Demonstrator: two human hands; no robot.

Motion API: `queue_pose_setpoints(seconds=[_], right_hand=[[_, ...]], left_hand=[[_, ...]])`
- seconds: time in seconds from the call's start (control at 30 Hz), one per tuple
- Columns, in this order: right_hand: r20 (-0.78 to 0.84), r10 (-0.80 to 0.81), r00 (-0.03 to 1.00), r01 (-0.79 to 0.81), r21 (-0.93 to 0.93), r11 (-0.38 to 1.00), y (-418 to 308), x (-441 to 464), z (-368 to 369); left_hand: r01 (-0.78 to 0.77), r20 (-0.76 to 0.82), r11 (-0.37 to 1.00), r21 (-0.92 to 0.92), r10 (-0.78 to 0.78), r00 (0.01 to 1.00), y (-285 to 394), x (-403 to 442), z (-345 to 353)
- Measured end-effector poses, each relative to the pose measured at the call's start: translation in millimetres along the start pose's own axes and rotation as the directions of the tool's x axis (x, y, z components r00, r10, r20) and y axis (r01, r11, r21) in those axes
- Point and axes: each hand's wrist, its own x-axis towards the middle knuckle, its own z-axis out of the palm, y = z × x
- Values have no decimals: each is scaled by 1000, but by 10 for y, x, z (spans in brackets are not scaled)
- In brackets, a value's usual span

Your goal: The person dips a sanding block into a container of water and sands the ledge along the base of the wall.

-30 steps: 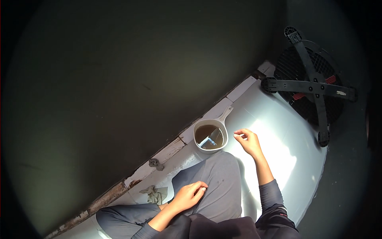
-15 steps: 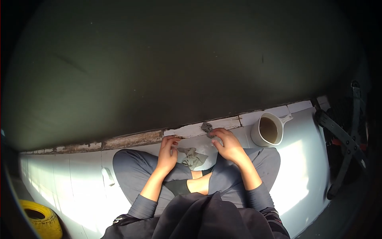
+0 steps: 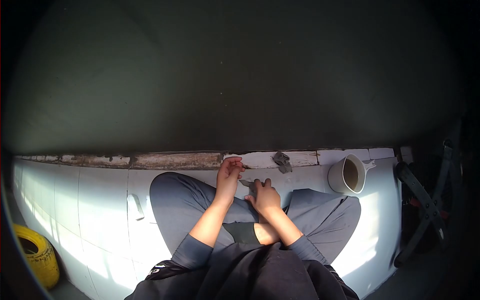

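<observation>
My left hand (image 3: 228, 182) is raised beside the tiled strip at the foot of the dark wall, fingers loosely bent and nothing visible in them. My right hand (image 3: 266, 198) is down on a crumpled grey cloth (image 3: 248, 185) between my crossed legs, its thumb and fingers around the fabric, most of which the hand hides. A second, bunched-up grey cloth (image 3: 283, 161) lies on the white tiled strip (image 3: 260, 160), a little beyond my right hand.
A white handled dipper (image 3: 351, 175) of brownish liquid stands to my right. Brown-stained tile (image 3: 175, 160) runs along the wall's foot. A small white object (image 3: 135, 207) lies at my left, near a yellow tyre-like ring (image 3: 37, 255). Dark crossed metal bars (image 3: 425, 200) stand at far right.
My right hand has left the bunched cloth on the strip and come down and left onto the other cloth. My left hand has lifted slightly. The view has turned a little.
</observation>
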Motion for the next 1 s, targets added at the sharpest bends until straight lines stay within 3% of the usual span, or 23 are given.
queue_pose_setpoints(seconds=[0.17,0.3,0.37,0.43,0.5,0.53,0.6,0.73,0.8,0.83,0.87,0.9,0.97,1.0], right_hand=[[-20,6,1000,-8,-137,991,88,151,296],[-27,-16,1000,16,26,1000,331,229,177],[-5,-53,999,52,283,958,566,301,74],[81,-19,997,-40,675,737,735,325,-71],[328,134,935,-353,822,447,643,233,-478],[324,137,936,-350,824,447,752,235,-469],[311,15,950,-311,946,88,910,233,-462],[292,-21,956,-293,955,-52,916,122,-606],[257,28,966,-244,871,426,906,94,-644],[255,27,967,-242,874,422,892,69,-672],[212,-127,969,-74,740,669,836,29,-727],[209,-281,937,128,541,831,810,14,-758],[249,-194,949,42,508,860,854,95,-759],[108,-83,991,24,462,887,907,170,-744]], left_hand=[[-24,26,999,-42,25,999,28,16,-54],[-4,22,998,-58,5,1000,61,14,-29],[-11,29,998,-62,13,1000,62,5,-23],[-12,39,999,-45,13,999,55,2,-10],[-4,46,999,-38,5,999,42,0,-2],[5,49,1000,-29,-3,999,35,0,0],[25,68,1000,-11,-24,997,18,2,9],[59,133,994,94,-71,989,-47,-2,19],[58,135,989,133,-76,988,-75,-15,20],[59,136,984,168,-83,987,-93,-22,21],[58,138,983,172,-82,987,-112,-25,14],[61,147,978,198,-91,985,-129,-23,4],[60,159,972,227,-98,982,-161,-24,10],[62,184,959,275,-116,976,-175,-32,18]])
